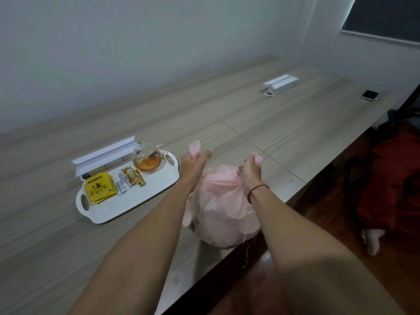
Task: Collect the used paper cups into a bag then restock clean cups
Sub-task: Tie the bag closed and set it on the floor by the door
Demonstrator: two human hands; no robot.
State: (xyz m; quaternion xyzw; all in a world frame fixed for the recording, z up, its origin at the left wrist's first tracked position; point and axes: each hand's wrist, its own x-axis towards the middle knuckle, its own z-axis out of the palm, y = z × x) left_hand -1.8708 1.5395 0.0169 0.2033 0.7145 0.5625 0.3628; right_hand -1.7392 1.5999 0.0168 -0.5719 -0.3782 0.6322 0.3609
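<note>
The pink bag [223, 214] sits on the table [272, 123] right at its near edge. It is swollen with pale shapes I take for the used cups, though I cannot make them out singly through the plastic. My left hand [193, 164] is curled tight round one twisted ear [195, 147] of the bag. My right hand [250, 171], with the red string [256, 189] at its wrist, pinches the other ear [258, 158], and the two are drawn apart over the gathered neck.

I judge this to be the tying-off. To do it well I should pull both ears evenly and level, so the knot seats low and leaves no gap for a cup to slip through. I should also keep the bag's weight on the table, since it seems to bulge toward the edge.

Just to my left is the white tray [141, 201] with a glass teapot [147, 160], yellow tea packets [98, 187] and sachets [134, 178]; my forearm should stay off it. I see no clean cups.
</note>
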